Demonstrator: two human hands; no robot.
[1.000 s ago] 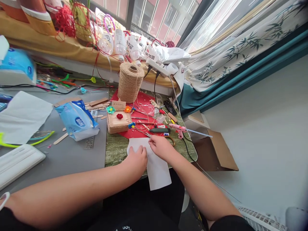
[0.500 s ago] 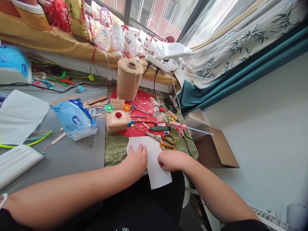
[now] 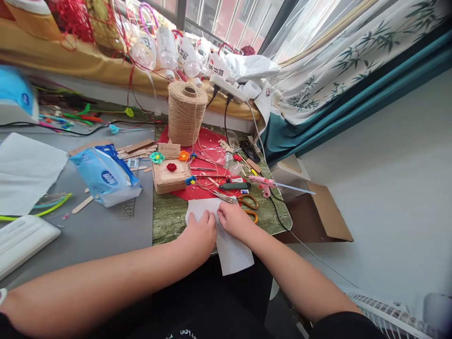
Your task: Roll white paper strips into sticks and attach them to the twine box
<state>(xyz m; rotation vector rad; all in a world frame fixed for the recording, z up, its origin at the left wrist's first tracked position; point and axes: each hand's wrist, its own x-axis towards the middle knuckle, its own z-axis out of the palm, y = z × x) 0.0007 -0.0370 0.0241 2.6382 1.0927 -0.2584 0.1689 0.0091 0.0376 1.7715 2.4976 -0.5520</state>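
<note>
A white sheet of paper lies at the table's front edge, its lower part hanging over my lap. My left hand rests on it from the left, fingers a little apart and pressing down. Close beside it, my right hand is closed over the paper's upper right part, with the thumb and fingertips together. Whatever is between those fingers is hidden. Scissors with orange handles lie just beyond my right hand, partly covered by it. A green utility knife lies farther back.
Behind the paper stand a twine-wrapped box with flowers and a large twine spool. A pink glue gun sits at the right edge, above an open cardboard box. A blue tissue pack lies left.
My right hand has moved up and left across the paper, from its right edge to beside my left hand. My left hand stays in place on the sheet.
</note>
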